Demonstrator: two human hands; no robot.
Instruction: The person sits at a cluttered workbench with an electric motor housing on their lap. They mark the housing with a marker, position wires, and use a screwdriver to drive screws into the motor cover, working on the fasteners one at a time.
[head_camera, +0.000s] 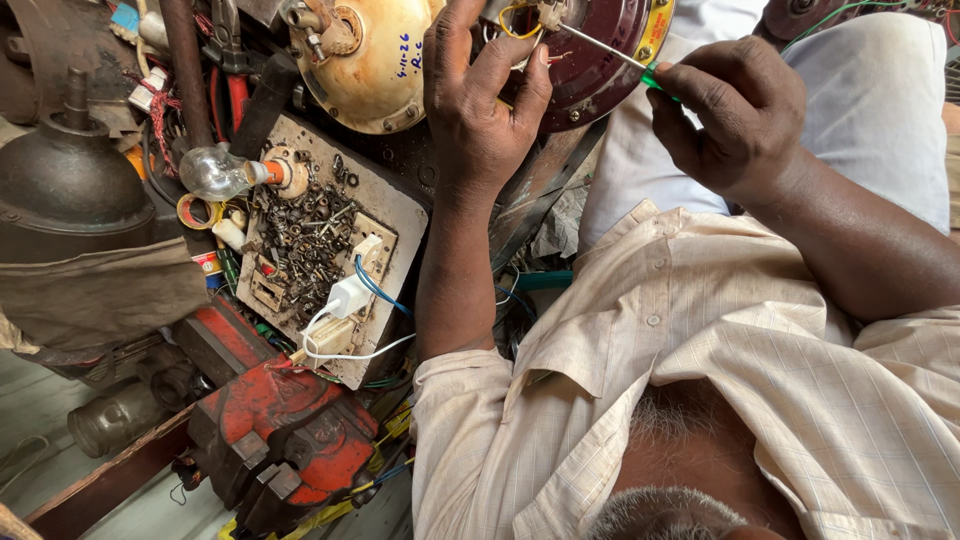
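The right hand (735, 115) is closed tight round the green handle of a screwdriver (610, 52), its thin metal shaft slanting up to a small terminal with yellow wire on the dark red motor housing (600, 70) at the top of the bench. The left hand (480, 95) rests on that housing's edge, fingers curled loosely over it, steadying it. Just beside sits a cream-coloured motor cover (370, 70), and lower left a board heaped with screws (305, 235) and a clear bulb (215, 172).
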